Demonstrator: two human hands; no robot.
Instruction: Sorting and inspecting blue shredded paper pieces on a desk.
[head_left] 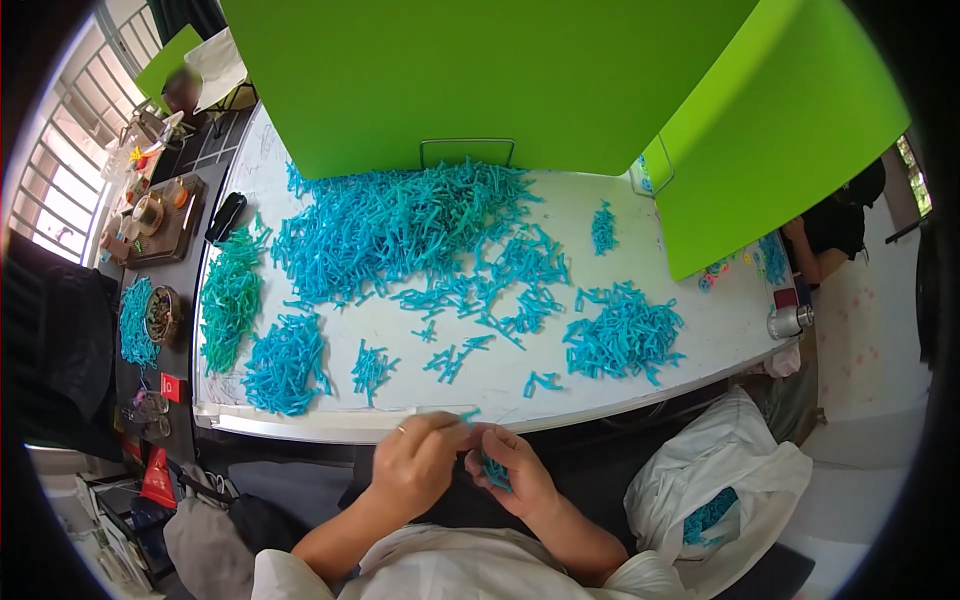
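Note:
My left hand, a ring on one finger, is closed in a pinch just off the table's front edge. At its fingertips shows the end of a small teal plastic piece. Right beside it, my right hand is curled around several slender teal plastic pieces in its palm. The fingertips of both hands meet or nearly meet; the exact contact is hidden. On the table beyond lie a small cluster of blue pieces and a few loose ones.
A large blue-teal heap covers the back of the white table, below green panels. Smaller piles include a green one, a blue one and one at right. A white bag with pieces stands right; another person's arm shows beyond.

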